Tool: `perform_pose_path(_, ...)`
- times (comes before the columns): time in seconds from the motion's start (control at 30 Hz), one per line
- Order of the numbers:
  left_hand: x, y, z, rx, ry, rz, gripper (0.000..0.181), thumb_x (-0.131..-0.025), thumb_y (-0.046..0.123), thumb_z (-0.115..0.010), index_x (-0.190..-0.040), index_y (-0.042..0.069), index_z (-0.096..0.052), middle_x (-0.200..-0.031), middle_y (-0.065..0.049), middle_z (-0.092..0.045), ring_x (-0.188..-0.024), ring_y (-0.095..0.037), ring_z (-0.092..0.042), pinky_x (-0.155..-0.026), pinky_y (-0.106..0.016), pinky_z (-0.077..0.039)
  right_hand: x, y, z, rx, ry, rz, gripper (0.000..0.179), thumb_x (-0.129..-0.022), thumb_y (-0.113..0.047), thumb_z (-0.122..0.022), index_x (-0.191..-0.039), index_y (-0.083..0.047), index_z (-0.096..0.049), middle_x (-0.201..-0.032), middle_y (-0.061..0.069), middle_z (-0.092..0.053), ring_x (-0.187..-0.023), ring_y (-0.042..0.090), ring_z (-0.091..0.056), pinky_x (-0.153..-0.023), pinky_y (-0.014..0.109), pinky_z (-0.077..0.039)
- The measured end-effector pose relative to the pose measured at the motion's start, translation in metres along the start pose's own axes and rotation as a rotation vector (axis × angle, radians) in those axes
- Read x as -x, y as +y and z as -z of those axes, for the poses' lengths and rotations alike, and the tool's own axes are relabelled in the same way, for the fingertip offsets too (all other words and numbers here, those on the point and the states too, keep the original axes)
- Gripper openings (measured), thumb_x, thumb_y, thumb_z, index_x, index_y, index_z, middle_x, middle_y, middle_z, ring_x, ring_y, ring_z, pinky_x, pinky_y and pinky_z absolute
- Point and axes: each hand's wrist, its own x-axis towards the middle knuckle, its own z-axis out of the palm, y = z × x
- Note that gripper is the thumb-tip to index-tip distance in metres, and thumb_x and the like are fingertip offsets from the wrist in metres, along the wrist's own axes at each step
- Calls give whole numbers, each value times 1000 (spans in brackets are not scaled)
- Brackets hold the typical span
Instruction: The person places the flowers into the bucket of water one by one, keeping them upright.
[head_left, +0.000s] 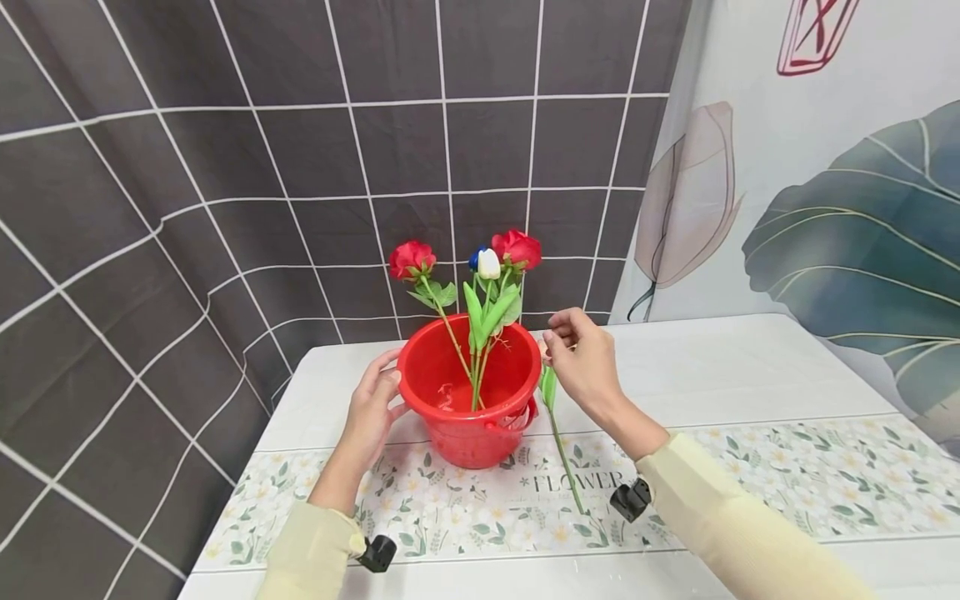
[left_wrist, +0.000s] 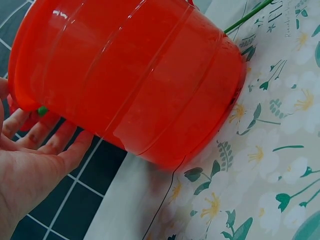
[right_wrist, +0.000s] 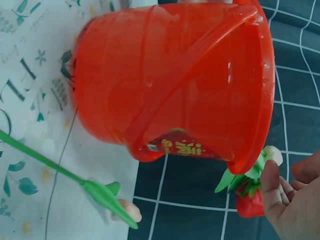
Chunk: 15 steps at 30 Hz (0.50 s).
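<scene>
A red plastic bucket stands upright on the table. Two red roses, a white tulip and a blue flower rise out of it on green stems. My left hand rests against the bucket's left side below the rim, its fingers spread along the wall in the left wrist view. Beside the right rim hovers my right hand, fingers loosely bent with nothing between them. Below it a pale peach tulip lies on the table, its bloom partly hidden by that hand in the head view.
The white table carries a floral printed band with the word FLOWER. The bucket's handle hangs down along its side. Behind stands a dark grid-patterned cloth, and at right a pale curtain with leaf prints.
</scene>
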Motion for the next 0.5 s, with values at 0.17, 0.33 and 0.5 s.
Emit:
perform_pose_path(0.17,0,0,0,-6,6,7,41,-100,17,-39,-141,21,-42,-133,-12,-52,-123,-27,-51,-87,-32,-53,4,7,4,37,-3,-26,12,-88,3,-60,-100,2,-59,-82,15,-63,-66,23,-62,-53,18,-52)
perform_pose_path(0.33,0,0,-1,-5,8,7,42,-99,17,-40,-141,22,-42,-133,-11,-52,-123,-27,-51,-86,-32,-53,8,14,8,88,-59,-107,16,-90,0,-59,-106,3,-56,-85,15,-61,-64,23,-63,-55,24,-55)
perform_pose_path(0.5,0,0,-1,2,9,8,42,-99,17,-40,-141,21,-42,-133,-12,-51,-123,-27,-51,-86,-31,-53,15,24,7,147,-145,-201,22,-91,-5,-58,-111,3,-52,-88,15,-60,-61,23,-65,-57,28,-53)
